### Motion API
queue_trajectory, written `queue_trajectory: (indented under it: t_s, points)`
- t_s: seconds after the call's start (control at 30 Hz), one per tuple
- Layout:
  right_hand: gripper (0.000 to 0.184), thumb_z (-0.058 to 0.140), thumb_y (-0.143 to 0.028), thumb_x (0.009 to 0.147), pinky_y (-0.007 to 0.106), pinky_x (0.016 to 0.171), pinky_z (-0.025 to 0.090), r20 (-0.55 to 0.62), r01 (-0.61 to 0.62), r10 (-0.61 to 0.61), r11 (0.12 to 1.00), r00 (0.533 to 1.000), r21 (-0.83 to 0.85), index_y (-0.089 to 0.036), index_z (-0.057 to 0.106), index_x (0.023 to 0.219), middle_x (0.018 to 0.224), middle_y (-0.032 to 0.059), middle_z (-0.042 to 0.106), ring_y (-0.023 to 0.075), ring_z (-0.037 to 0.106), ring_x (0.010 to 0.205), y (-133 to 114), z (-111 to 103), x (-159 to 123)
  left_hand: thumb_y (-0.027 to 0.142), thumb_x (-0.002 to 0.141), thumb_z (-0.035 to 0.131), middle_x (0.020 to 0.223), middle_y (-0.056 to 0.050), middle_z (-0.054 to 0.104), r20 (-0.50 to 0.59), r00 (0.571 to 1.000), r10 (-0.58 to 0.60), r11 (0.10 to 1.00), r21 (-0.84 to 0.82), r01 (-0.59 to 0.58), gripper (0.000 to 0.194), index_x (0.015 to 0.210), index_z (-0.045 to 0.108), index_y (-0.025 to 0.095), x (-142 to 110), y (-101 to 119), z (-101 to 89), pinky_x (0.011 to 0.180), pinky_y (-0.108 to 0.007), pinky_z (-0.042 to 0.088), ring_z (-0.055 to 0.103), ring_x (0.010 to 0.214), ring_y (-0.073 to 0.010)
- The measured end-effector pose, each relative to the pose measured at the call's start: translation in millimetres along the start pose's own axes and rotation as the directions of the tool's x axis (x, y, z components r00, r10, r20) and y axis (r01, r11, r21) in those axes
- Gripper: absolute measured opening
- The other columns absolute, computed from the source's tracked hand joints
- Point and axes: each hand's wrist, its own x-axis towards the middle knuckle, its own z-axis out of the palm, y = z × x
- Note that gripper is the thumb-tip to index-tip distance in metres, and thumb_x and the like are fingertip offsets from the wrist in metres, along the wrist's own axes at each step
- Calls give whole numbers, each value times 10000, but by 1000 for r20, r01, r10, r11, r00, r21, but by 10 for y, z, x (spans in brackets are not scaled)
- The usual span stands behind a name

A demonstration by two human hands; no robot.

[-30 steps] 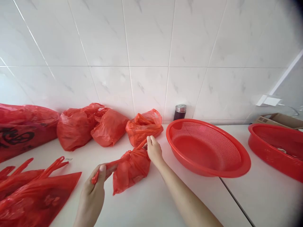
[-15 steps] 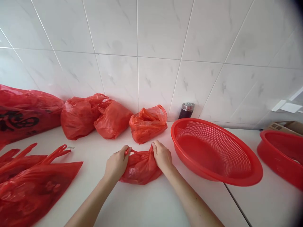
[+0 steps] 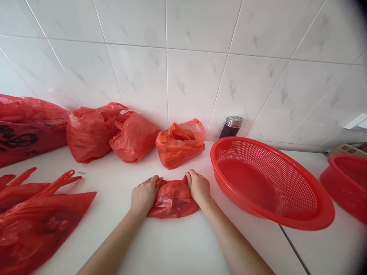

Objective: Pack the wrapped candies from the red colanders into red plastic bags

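Behind everything, white tiled wall [image 3: 195,30] with faint grey veining; beneath it, a pale tabletop [image 3: 163,246]. On it, left of the perforated red colander [image 3: 292,183] and apart from its rim, a small crumpled red bag [image 3: 173,201]. Held at the upper left by the left grip [image 3: 144,194], at the upper right by the right grip [image 3: 199,188], both closed on bunched plastic, with the top edge stretched between them. Just behind the colander, a dark bottle [image 3: 229,130] with a silvery lid; left of the colander's far edge, a loose-mouthed red bag [image 3: 179,147]. By the look of it, soft and floppy to handle, probably light, likely slick, and easy to stretch or tear. Best taken by the gathered upper corners, in a full hold rather than a narrow pinch. Cannot tell firmness or fragility inside.
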Motion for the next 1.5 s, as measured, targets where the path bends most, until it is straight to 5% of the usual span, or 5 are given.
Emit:
queue_trajectory:
  t_s: [0.33,0.73,0.93,1.07,1.5]
  points:
    - [266,249,-282,1000,274,541,240,-108,-174,197,967,975,187,-208,503,981,735,48,635,200,575,630,78,-12,34,410,958,233,734,-18,636,-86,993,-86,992,-98,78,321,826,484,259,-96,-38,-153,545,-269,275,525,579,-197]
    - [299,277,-439,943,282,564,369,-103,-145,241,819,965,555,-250,473,820,688,6,582,190,539,585,225,28,128,576,913,310,583,23,530,-66,961,-267,840,-505,199,454,648,449,235,-864,-211,-466,510,-245,369,444,499,-147]
    - [401,157,-534,964,281,576,458,-43,-78,158,686,986,723,-254,423,857,744,24,618,178,608,623,179,-32,26,617,899,324,897,-32,638,0,976,-218,732,-662,164,465,885,583,230,-676,-132,-541,848,-357,479,597,912,-218]
    - [347,416,-582,903,295,706,486,-42,-18,71,683,997,731,-262,472,1026,884,15,654,181,638,780,14,-79,-93,585,875,435,1378,-107,479,-101,990,-97,847,-531,29,527,1294,490,270,-455,108,-412,987,-466,405,477,1237,-297]
    - [209,576,-391,854,309,823,442,21,65,-91,839,996,540,-246,573,1005,1026,18,669,188,617,920,-32,-3,-132,483,889,471,1275,-2,599,-34,997,72,934,-348,-79,339,1163,603,333,-178,234,-62,962,-420,382,517,1154,-255]
